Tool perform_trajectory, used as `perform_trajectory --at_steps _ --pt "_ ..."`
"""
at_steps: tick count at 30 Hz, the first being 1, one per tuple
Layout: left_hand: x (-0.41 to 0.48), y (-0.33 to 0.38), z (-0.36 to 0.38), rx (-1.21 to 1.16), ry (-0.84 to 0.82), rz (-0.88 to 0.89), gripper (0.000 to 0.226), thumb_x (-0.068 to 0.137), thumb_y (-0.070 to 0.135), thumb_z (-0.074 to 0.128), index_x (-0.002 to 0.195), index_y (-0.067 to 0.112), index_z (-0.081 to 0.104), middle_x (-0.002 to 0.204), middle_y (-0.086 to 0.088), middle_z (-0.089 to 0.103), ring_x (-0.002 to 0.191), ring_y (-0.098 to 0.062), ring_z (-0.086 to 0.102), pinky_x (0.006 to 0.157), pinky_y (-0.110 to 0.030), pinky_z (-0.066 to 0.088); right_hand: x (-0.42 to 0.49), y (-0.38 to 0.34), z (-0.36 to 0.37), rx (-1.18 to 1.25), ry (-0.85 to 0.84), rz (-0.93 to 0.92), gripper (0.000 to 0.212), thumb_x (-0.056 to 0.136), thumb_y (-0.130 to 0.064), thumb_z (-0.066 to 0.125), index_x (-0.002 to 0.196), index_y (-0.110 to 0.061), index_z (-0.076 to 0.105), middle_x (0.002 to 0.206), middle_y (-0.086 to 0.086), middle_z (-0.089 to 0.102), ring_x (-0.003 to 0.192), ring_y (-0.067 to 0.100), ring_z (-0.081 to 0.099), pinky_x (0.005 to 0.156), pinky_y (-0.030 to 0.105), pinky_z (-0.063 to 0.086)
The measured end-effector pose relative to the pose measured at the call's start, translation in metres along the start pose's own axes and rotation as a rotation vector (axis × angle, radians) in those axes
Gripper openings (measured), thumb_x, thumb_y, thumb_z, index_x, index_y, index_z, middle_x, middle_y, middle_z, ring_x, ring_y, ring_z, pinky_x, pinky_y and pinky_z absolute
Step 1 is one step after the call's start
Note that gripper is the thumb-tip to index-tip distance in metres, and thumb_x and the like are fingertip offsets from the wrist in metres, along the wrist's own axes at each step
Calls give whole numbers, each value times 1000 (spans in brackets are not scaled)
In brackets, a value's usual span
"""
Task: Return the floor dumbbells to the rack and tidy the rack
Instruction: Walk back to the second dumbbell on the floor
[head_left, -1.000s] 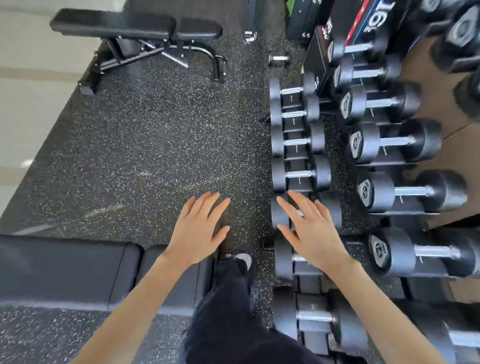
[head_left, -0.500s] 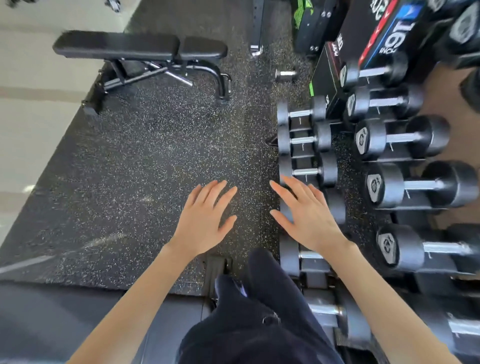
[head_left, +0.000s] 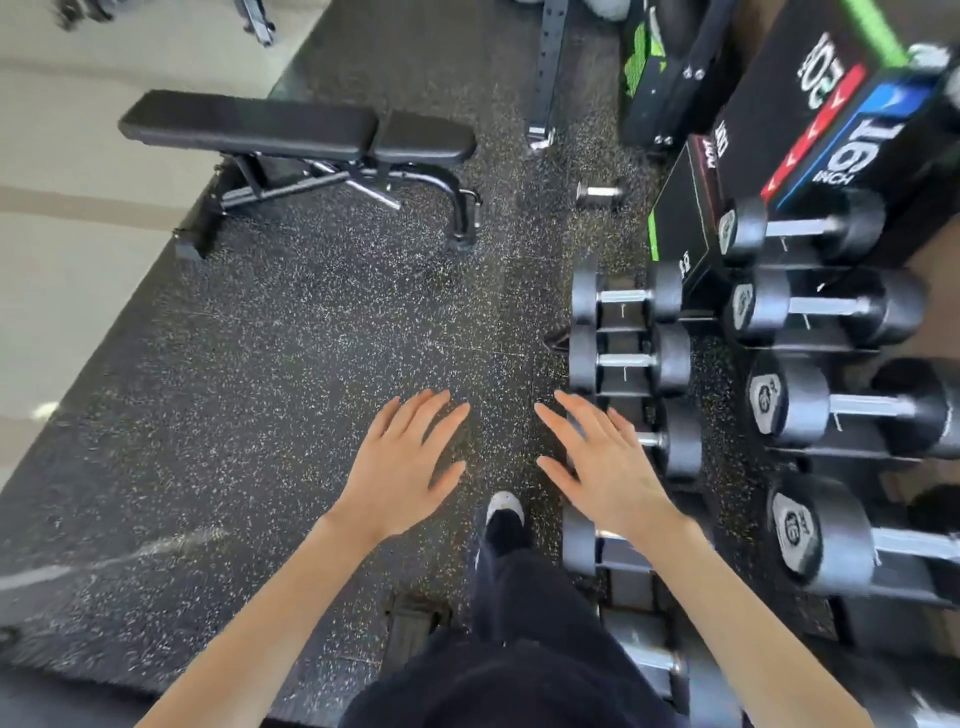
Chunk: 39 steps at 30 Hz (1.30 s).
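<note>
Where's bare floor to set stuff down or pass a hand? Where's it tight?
Free: speckled floor between bench and lower dumbbell row, ahead of left hand and right hand. Crowded: that row and upper dumbbell row, packed side by side.

The speckled rubber floor (head_left: 311, 364) carries a bench (head_left: 291, 135), one stray dumbbell (head_left: 598, 193), plyo boxes (head_left: 769, 114) and the dumbbell-laden rack (head_left: 623, 383).

A black padded bench (head_left: 291, 132) stands on the far part of the speckled rubber floor (head_left: 260, 389); pale flooring (head_left: 62, 208) borders the rubber at the left; a black steel upright (head_left: 548, 67) stands beyond the bench; a black box (head_left: 779, 104) marked "16 INCH" sits at the far right.
</note>
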<state>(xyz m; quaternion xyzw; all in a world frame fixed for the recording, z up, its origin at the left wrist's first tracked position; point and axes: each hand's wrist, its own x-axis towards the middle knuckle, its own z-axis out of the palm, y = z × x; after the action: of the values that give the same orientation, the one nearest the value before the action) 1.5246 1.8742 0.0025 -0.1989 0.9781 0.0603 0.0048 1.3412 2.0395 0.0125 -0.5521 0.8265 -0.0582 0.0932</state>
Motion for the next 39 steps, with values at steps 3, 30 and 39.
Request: perform_trajectory --at_steps 3,30,39 --pt "66 -18 -14 9 -2 3 59 92 49 30 142 18 39 142 -9 45 131 -29 40 110 -48 26 61 33 -16 18 14 -1 57 87 -49 31 136 -20 41 136 10 49 123 27 49 99 53 40" --pt "444 -148 -32 -13 -45 54 60 91 50 28 141 18 40 141 -10 45 131 -29 41 109 -49 29 388 189 -79 49 13 111 59 87 -50 33 138 -21 40 140 8 45 129 26 43 102 53 37" --pt "597 -213 -68 1 12 171 59 92 50 30 141 18 40 142 -10 44 132 -29 41 110 -48 25 532 232 -125 36 79 153 60 87 -49 32 137 -19 43 137 9 48 125 27 47 101 53 39"
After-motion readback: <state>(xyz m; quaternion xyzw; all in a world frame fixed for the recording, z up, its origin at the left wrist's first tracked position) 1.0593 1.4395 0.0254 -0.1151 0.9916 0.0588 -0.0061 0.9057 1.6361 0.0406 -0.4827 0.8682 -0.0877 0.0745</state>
